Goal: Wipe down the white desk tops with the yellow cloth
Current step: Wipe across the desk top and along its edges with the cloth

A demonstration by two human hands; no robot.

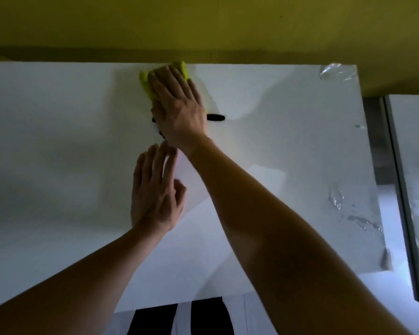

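- Right hand [177, 105], arm stretched toward 12 o'clock, presses the yellow cloth [147, 84] flat with straight fingers at the white worktop's [58, 141] far edge.
- Left hand [155, 189] rests flat at 6 o'clock of it, fingers loosely spread, holding nothing.

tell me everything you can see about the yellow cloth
The yellow cloth is a bright yellow-green, soft-looking rag, bunched rather than spread flat. It lies at the far edge of the white desk top, close to the yellow wall. The right hand presses flat on it with straight fingers and covers most of it, so only its left side and a far corner show. Its full shape and texture cannot be told.
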